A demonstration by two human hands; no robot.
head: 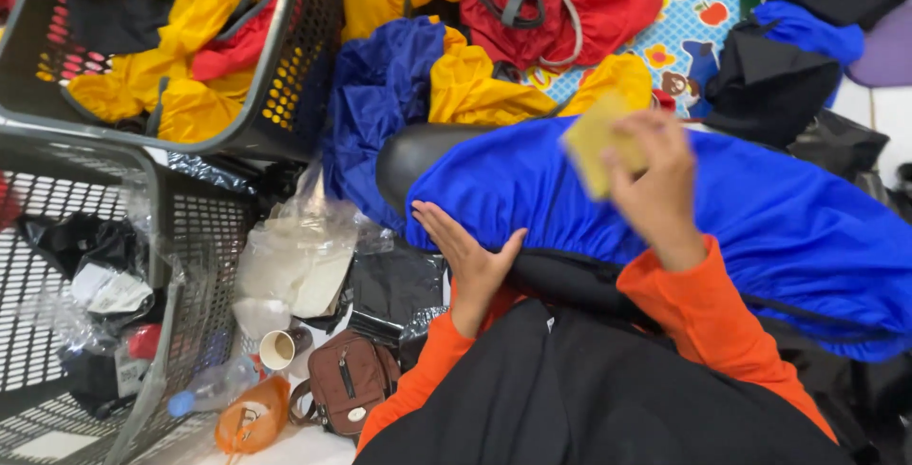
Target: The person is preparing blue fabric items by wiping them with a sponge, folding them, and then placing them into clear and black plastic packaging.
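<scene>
The left hand (470, 261) lies spread flat on the near edge of the blue cover (760, 208). The right hand (651, 185) pinches a yellow card (594, 142) above the cover, near its middle.

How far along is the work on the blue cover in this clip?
Done: the blue cover is stretched over a black form, its gathered edge at the lap. In hand: the left hand rests flat on the cover's edge; the right hand holds a blurred yellow piece above it. Left: loose yellow, blue and red covers lie heaped beyond, more in the grey basket.
</scene>
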